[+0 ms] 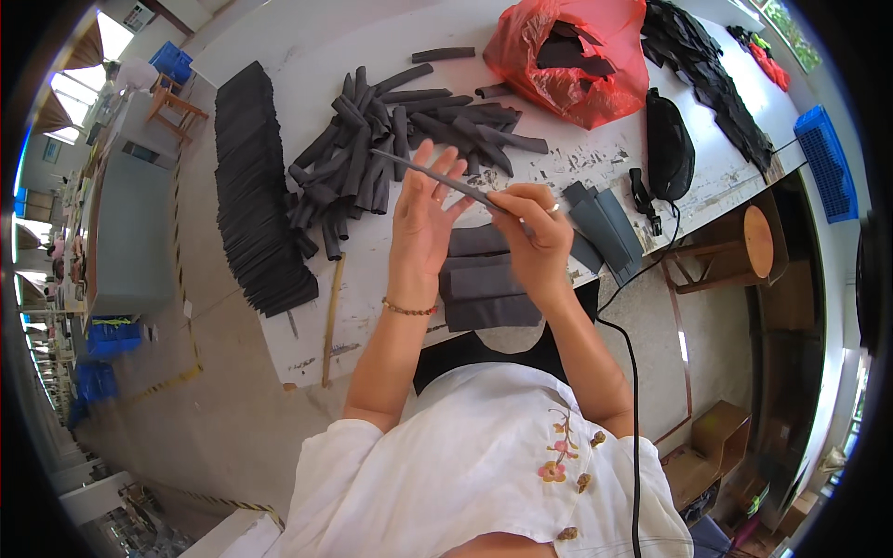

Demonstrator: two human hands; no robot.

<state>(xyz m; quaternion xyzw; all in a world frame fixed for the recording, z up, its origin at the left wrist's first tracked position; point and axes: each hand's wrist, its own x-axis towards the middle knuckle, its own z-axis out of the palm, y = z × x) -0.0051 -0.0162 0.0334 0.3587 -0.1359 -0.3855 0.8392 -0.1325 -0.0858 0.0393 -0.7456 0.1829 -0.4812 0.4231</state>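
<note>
Between thumb and fingers, my right hand (534,226) grips one end of a dark grey fabric piece (446,179), seen nearly edge-on above the table. Its far end slants up to the left, across the fingers of my left hand (421,203). That hand is open, fingers stretched and apart; whether its palm touches the piece I cannot tell. Below my hands, flat dark grey fabric pieces (490,296) lie in overlapping rows at the table's near edge. Beyond my left hand spreads a loose heap of rolled dark fabric pieces (358,153).
A long row of stacked black pieces (256,195) lines the left of the white table (307,42). At the back sit a red plastic bag (605,93) and a black pouch (668,149). Grey strips (609,228) lie right; a black cable (625,330) hangs beside a wooden stool (757,244).
</note>
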